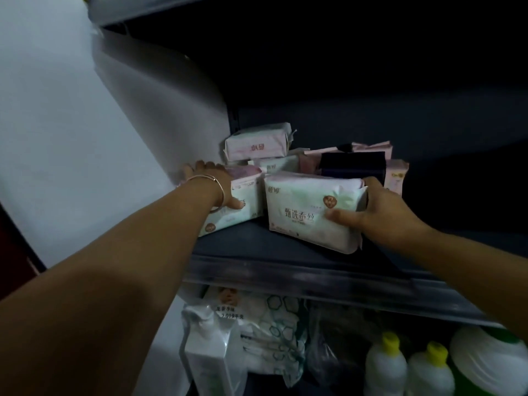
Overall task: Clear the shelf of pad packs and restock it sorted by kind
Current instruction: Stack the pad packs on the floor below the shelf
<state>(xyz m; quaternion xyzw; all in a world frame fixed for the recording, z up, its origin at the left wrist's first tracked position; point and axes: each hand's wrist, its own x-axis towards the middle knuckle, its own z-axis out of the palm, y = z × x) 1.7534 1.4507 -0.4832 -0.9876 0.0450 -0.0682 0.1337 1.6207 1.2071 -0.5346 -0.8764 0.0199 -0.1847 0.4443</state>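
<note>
Shelf (257,247), dark: holds a heap of pad packs, white-pink ones stacked at the back (257,144), a dark pack (351,167) among them. Front pack (308,212): gripped at its right end by the right hand (377,212), thumb on its face. Left pack (243,195): left hand (217,181) curled over its top, bangle (211,190) on the wrist. Lower shelf: yellow-capped bottles (385,364), bagged goods (257,324).

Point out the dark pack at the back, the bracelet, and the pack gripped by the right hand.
Dark pack (353,167): head view, its front face.
Bracelet (218,185): head view, the band across the left wrist.
Front pack (305,207): head view, its printed face, left of the right hand (383,212).
</note>
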